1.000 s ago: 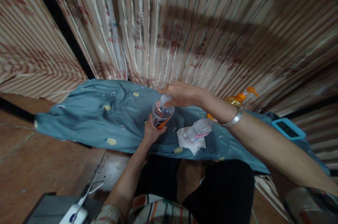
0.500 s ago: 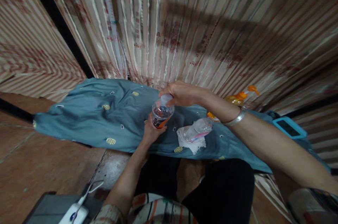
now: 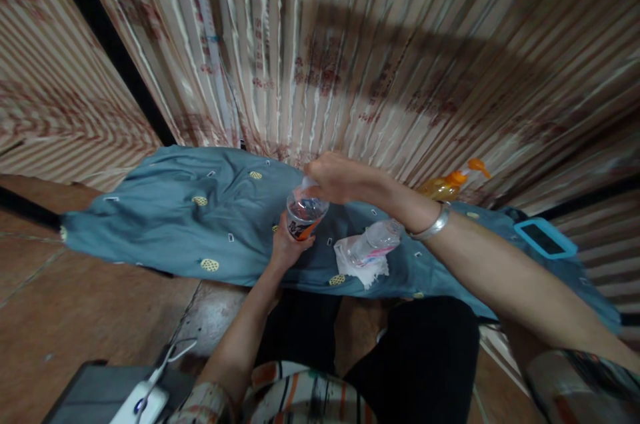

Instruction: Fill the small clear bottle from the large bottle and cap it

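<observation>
My left hand (image 3: 287, 244) is wrapped round the side of a clear plastic cup (image 3: 301, 227) with an orange and black print. Over the cup's rim, my right hand (image 3: 333, 177) is closed with bent fingers on a small whitish piece (image 3: 309, 182); whether it is a cap or tissue is unclear. Part of the rim lies behind the fingers. To the right, a clear plastic bottle (image 3: 377, 242) with pink marks lies tilted on a crumpled white tissue (image 3: 364, 271).
A teal patterned cloth (image 3: 165, 211) covers the low table. An orange pump bottle (image 3: 443, 188) stands behind my right forearm. A blue-framed device (image 3: 545, 239) lies at the right end. Striped curtain (image 3: 280, 77) hangs behind. A white charger (image 3: 143, 404) with a cable sits at lower left.
My right hand has shifted slightly at the cup's rim, its fingers now covering more of the whitish piece. My left hand keeps its hold on the cup, and the bottle lies as before.
</observation>
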The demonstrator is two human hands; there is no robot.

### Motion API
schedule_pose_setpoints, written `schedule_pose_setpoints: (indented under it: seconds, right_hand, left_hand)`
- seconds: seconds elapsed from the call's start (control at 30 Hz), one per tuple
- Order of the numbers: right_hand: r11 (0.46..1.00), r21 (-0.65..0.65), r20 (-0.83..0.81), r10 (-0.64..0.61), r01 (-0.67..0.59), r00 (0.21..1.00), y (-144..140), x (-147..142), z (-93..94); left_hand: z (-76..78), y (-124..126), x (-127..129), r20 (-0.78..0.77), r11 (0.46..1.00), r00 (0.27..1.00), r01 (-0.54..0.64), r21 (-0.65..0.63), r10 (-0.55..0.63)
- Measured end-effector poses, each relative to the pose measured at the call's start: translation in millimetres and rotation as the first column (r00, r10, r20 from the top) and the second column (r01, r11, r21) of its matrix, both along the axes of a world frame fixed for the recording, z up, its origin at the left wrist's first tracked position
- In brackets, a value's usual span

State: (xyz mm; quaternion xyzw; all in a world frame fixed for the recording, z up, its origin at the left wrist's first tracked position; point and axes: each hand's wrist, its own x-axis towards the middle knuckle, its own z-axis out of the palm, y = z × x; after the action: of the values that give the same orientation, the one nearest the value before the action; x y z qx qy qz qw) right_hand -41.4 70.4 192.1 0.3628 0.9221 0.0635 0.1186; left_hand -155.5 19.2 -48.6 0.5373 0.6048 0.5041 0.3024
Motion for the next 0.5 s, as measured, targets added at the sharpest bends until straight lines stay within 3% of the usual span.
schedule_pose_setpoints:
  seconds: [0.2, 0.33, 0.43, 0.5]
  right_hand:
    - [0.997, 0.048, -0.172, -0.054, 0.063, 0.984, -8, 5, -16.2]
    - [0.987, 0.036, -0.353, -0.133, 0.156, 0.926, -23, 18, -21.3]
    - [0.967, -0.016, -0.547, -0.221, 0.254, 0.808, -55, 40, -22.5]
    - [0.953, -0.077, -0.696, -0.261, 0.292, 0.669, -88, 61, -30.8]
  left_hand:
    - [-1.0, 1, 1, -0.004, 1.000, 1.000, 0.001, -0.009, -0.001]
    - [-2.4, 0, -1, 0.026, 0.999, 0.998, 0.054, 0.009, -0.054]
    - [-3.7, -1, -3, 0.053, 0.995, 0.994, 0.097, 0.037, -0.099]
    - [-5.1, -1, -5, 0.053, 0.994, 0.994, 0.095, 0.053, -0.097]
